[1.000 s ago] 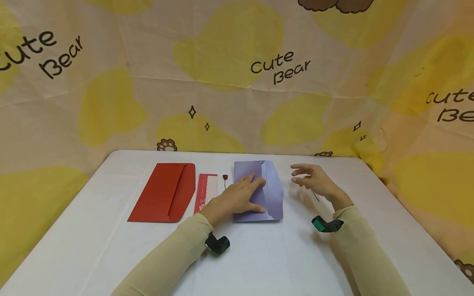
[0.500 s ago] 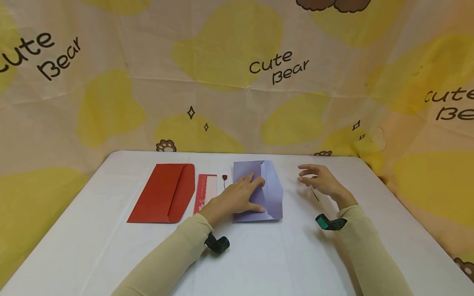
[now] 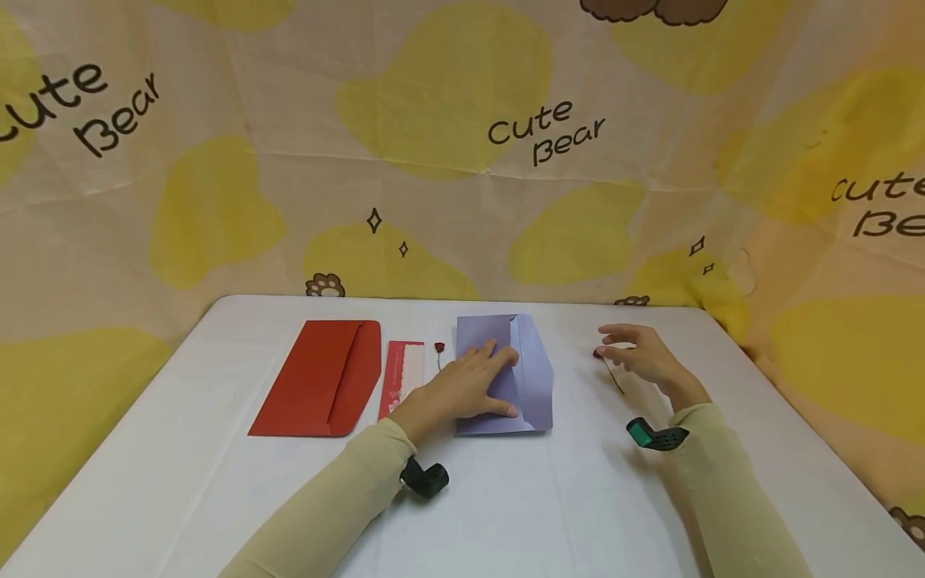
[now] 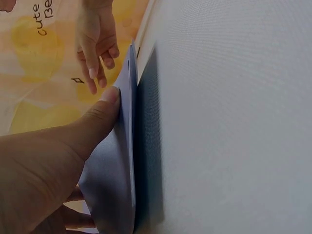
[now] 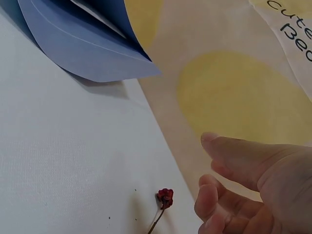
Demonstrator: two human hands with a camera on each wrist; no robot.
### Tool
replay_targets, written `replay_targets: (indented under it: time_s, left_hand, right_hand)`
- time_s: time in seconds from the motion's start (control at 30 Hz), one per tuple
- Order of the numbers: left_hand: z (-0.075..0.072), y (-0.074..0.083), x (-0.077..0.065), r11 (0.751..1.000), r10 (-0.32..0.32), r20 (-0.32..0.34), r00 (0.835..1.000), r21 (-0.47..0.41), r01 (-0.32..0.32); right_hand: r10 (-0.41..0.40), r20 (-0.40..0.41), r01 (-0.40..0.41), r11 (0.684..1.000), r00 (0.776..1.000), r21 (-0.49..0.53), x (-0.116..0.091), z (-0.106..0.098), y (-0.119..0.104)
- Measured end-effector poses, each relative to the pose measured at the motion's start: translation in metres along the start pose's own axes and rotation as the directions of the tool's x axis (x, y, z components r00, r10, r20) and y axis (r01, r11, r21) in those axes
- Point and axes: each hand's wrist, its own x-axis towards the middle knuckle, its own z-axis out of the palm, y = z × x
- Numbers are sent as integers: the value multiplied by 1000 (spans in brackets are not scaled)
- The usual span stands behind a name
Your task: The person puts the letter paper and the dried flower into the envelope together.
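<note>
My left hand (image 3: 462, 389) rests with spread fingers on a lavender envelope (image 3: 536, 377), whose flap side faces right. In the left wrist view its thumb lies along the envelope (image 4: 109, 170). Off to the right, my right hand (image 3: 641, 357) hovers over the table with its fingers loosely bent and nothing in them. Below its fingertips lies a small dried red flower (image 5: 165, 198) on a thin stem, apart from the hand. A similar dried flower (image 3: 439, 348) lies left of the lavender envelope, its lower stem hidden by my left hand.
Over on the left lies a red envelope (image 3: 318, 377) with its flap side to the right. Between the envelopes is a red and white card (image 3: 401, 373), partly covered by my left arm. A printed cloth (image 3: 462, 144) hangs behind the white table (image 3: 506, 514).
My right hand has drifted to the right, uncovering the head of the flower beneath it. That flower stays put, and my left hand holds its place on the lavender envelope.
</note>
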Motion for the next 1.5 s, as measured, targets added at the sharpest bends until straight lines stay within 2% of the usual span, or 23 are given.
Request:
replay_targets:
  time_s: [0.13, 0.47, 0.8, 1.17, 1.5]
  left_hand:
    - [0, 0, 0, 1000, 3, -2, 1000, 5, -3]
    - [0, 1, 0, 1000, 12, -15, 1000, 12, -12]
    - [0, 1, -1, 1000, 15, -12, 1000, 16, -15]
    - [0, 1, -1, 999, 39, -39, 999, 25, -38]
    - [0, 0, -2, 999, 38, -34, 999, 15, -38]
  right_hand:
    - [42, 5, -42, 999, 999, 16, 0, -2, 3]
    - [54, 19, -55, 998, 998, 22, 1, -3, 14]
    - [120, 43, -122, 991, 992, 54, 4, -2, 22]
    - [221, 22, -222, 974, 975, 47, 1, 1, 24]
    - [248, 12, -248, 968, 969, 33, 3, 3, 28]
